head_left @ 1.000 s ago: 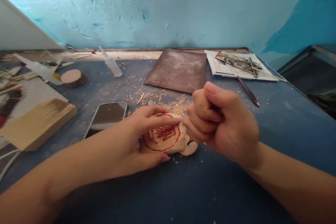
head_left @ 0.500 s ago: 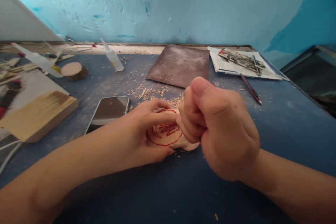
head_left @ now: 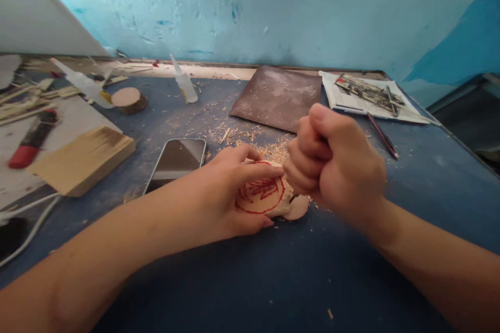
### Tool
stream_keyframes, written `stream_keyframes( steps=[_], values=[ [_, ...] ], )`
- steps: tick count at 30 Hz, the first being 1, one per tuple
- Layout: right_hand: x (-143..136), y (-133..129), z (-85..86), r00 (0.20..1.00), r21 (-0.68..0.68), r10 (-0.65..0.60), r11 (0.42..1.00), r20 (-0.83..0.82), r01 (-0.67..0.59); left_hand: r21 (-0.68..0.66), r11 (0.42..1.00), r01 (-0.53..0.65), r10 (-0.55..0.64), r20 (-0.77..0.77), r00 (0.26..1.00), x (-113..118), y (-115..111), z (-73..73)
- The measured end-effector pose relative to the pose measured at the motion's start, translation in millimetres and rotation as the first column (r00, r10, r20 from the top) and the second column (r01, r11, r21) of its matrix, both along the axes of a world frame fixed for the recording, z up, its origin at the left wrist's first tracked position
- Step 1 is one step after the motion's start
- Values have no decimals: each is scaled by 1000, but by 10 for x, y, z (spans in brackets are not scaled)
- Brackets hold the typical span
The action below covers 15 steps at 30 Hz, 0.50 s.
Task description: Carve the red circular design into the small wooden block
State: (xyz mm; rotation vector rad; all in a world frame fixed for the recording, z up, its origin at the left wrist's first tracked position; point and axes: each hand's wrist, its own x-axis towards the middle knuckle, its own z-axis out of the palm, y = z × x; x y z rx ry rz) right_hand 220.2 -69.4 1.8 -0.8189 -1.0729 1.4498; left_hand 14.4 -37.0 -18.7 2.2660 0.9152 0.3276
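A pale wood piece (head_left: 253, 203) lies on the blue table, marked with a red circle and red strokes inside it. My left hand (head_left: 238, 182) is closed around its left side, with fingers over the far and near edges. Just to the right, my right hand (head_left: 332, 161) is balled in a fist, thumb on top, close to the wood's right end. Whatever the fist may grip is hidden by the fingers. A small pale round wood piece (head_left: 297, 209) shows beneath the right end. Wood shavings (head_left: 269, 148) are strewn behind both hands.
Behind the hands lies a brown sheet (head_left: 279, 96); a phone (head_left: 177, 158) is left of them. Farther left are a wood block (head_left: 84, 161), a red-and-black tool (head_left: 33, 140), a log slice (head_left: 128, 100) and a white bottle (head_left: 185, 86). A pencil (head_left: 383, 136) lies right.
The whole view has shifted, so the table things appear farther right. My right fist has risen slightly and turned a little. My left hand keeps its hold on the wood.
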Motion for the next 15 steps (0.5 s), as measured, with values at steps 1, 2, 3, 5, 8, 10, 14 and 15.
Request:
stream_keyframes(
  steps=[1,2,3,5,8,10,14,15],
  values=[
    [6,53,-3,997,-69,-56,996,-58,52,-31,999,9,-10,-16,1000,-5,7,-16],
    [12,94,-6,991,-125,-98,988,-91,87,-60,998,13,-15,-32,999,-9,14,-28],
    [18,119,-6,986,-154,-131,982,-107,114,-76,997,9,-12,-43,999,-12,19,-35],
    [32,114,0,983,-147,-135,982,-124,116,-74,997,-2,-3,-58,998,-11,25,-34],
    [55,28,18,984,-95,-100,992,-148,87,-62,998,7,-12,-93,996,-3,21,-5],
    [72,-26,27,987,-58,-72,996,-140,65,-70,998,9,-18,-118,993,3,13,14],
    [95,-56,22,989,9,-38,999,-140,39,-73,997,-8,-2,-129,992,5,-12,46],
    [95,-55,16,988,16,-31,999,-152,34,-69,998,-11,2,-131,991,3,-18,55]
  ],
)
